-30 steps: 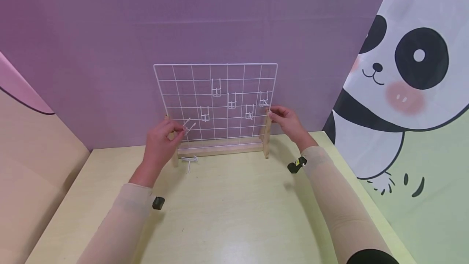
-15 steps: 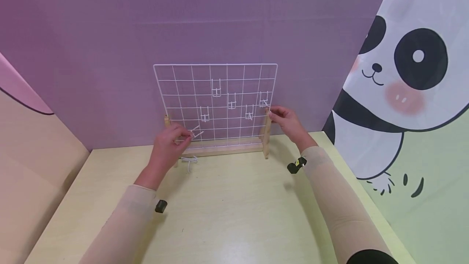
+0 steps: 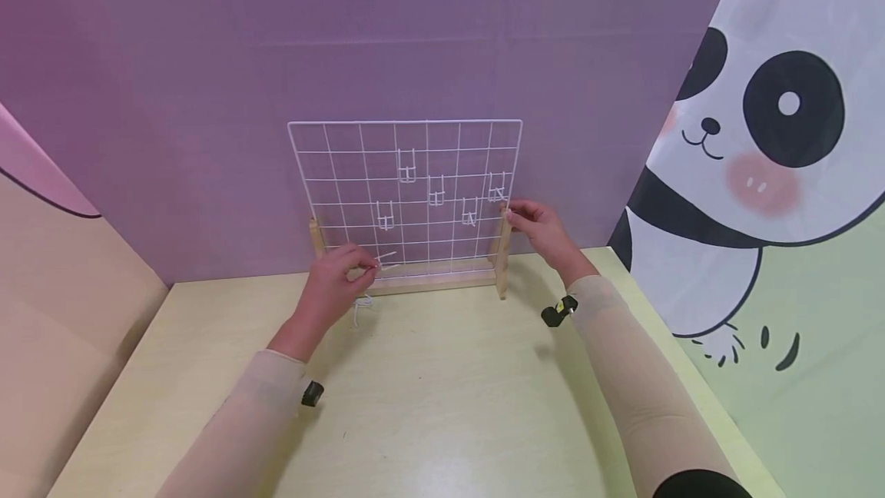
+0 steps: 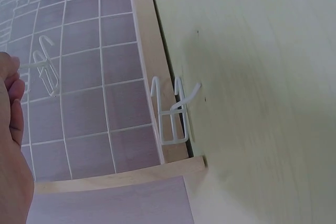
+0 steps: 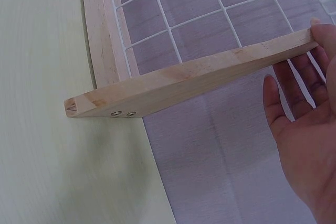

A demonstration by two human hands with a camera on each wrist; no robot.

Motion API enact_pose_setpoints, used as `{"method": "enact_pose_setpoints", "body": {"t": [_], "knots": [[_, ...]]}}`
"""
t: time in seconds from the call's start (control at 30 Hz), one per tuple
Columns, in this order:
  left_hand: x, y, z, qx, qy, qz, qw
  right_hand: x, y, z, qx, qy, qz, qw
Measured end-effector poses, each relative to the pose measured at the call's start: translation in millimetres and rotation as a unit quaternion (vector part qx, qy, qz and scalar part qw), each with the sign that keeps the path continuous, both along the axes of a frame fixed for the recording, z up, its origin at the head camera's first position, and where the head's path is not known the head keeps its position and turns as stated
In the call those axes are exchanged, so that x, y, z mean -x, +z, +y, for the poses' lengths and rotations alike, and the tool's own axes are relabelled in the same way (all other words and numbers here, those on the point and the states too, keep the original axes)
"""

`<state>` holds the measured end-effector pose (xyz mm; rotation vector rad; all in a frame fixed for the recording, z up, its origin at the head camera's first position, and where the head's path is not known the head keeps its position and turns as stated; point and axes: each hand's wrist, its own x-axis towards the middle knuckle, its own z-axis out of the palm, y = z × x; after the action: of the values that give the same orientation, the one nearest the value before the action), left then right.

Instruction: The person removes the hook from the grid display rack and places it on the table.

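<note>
1. The wire hook (image 4: 43, 63) I am working with is in front of the lower left part of the grid, its two prongs pointing to my right. Whether any of it touches the grid's wires I cannot tell.
2. My left hand (image 3: 335, 280) pinches the hook by its stem, thumb against fingers, which leaves both prongs free. I judge that a good hold: light enough to roll the hook, far enough back not to block the bent ends.
3. Against the grid (image 3: 429, 242), the hook lies sideways. The five hung hooks, such as the upper one (image 3: 406, 167), stand with prongs upward, so matching them would, I think, call for a quarter turn of my wrist. Both bends should meet the same crossbar together; if one catches alone, the hook could sit askew.
4. My right hand (image 3: 542, 230) grips the top of the right upright (image 5: 199, 74), thumb on the near side and fingers behind. That seems the right place to brace; steady pressure should stop the frame rocking, while squeezing hard might shift it.
5. A spare hook (image 4: 173, 114) lies beside the base rail (image 4: 152, 40) near its left end. My left forearm should pass above it without a knock.
6. The stand rests on the pale table (image 3: 415, 390), before a purple backdrop (image 3: 207, 98).
</note>
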<state>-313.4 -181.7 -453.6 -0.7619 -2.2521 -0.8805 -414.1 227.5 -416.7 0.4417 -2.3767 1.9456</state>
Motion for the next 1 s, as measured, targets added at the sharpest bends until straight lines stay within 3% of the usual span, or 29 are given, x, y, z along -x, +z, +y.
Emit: {"method": "enact_pose_setpoints", "body": {"t": [0.2,0.8,1.0], "knots": [[-0.5,-1.8,2.9,0.01,0.004,-0.027,0.9996,-1.0,0.9,0,-0.003,-0.002,0.0,1.0],[3.9,-11.7,12.2,0.04,-0.012,-0.067,0.9969,4.6,-1.9,2,0.006,0.001,0.01,0.9999],[2.8,-17.2,14.3,0.046,-0.01,-0.109,0.993,4.5,-3.1,2,0.015,0.003,0.015,0.9998]]}}
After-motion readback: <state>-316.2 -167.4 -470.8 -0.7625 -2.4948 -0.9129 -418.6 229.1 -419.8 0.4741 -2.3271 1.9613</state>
